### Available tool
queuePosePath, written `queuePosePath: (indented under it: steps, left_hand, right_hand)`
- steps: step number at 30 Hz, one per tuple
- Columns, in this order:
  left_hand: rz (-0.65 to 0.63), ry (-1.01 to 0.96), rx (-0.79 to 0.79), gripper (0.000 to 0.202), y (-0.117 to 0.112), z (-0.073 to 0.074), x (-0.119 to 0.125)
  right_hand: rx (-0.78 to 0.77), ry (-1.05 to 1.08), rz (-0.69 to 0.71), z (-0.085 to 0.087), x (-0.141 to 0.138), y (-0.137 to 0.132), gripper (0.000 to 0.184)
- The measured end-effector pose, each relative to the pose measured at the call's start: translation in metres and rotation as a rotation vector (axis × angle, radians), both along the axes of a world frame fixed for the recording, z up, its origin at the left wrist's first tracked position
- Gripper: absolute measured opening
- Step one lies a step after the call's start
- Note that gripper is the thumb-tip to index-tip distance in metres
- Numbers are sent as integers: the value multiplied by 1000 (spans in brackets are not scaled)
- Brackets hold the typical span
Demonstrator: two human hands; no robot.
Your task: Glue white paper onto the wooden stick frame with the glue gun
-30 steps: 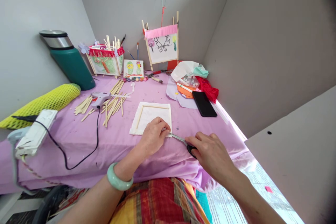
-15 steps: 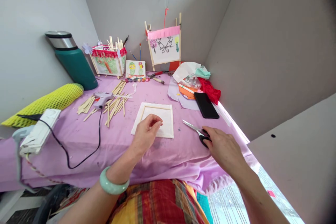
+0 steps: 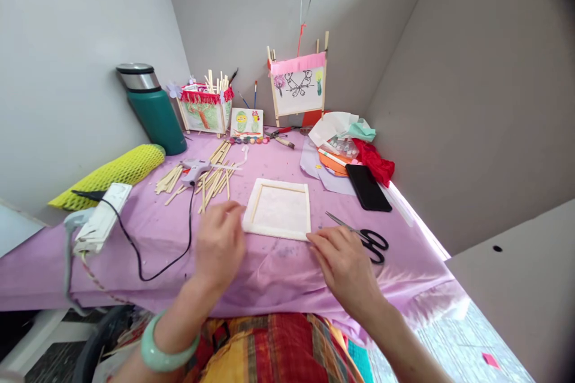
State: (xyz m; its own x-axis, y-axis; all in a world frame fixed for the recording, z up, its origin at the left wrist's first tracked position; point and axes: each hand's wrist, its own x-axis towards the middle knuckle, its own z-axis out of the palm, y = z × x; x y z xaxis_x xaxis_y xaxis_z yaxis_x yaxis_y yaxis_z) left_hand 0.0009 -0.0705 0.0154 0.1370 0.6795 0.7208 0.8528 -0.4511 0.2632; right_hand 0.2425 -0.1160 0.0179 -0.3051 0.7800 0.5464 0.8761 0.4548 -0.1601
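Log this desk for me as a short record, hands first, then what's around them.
Left hand: blurred, beside the near-left corner of a white square stick-edged panel
Right hand: fingertips at the panel's near-right corner; whether they pinch it is unclear
Cutting tool: black-handled metal scissors, lying beside the right hand, partly hidden
Surface: lilac cloth, creased at the near edge
Beyond left hand: pale lilac plastic glue gun by scattered pale wooden sticks
Far right: flat black rectangular phone
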Motion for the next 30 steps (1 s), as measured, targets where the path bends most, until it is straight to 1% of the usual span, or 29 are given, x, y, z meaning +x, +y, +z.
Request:
queuePosePath:
  steps: [2, 3, 4, 7, 10, 18, 25, 28, 30]
  left_hand:
    - [-214, 72, -28, 27, -15, -8, 18]
    - [-260, 94, -54, 26, -20, -13, 27]
    - [-274, 106, -80, 26, -24, -17, 34]
    - [-240, 144, -148, 23, -29, -25, 46]
    - [-204, 188, -189, 21, -27, -26, 48]
    - [-169, 278, -205, 25, -28, -23, 48]
    - [-165, 343, -258, 27, -28, -20, 49]
    - [-168, 344, -265, 30, -28, -19, 49]
    - [-178, 343, -261, 33, -28, -19, 47]
  right_hand:
    - [41, 2, 1, -8, -11, 2, 22]
    - [50, -4, 1, -12, -15, 3, 23]
    - [55, -12, 3, -16, -17, 5, 23]
    - [56, -21, -7, -26, -20, 10, 22]
    - [40, 5, -44, -29, -21, 12, 20]
    - [20, 93, -37, -29, -22, 11, 21]
    - [19, 94, -44, -29, -24, 10, 21]
    - [-14, 101, -56, -28, -25, 11, 21]
    - [-58, 174, -26, -27, -21, 12, 21]
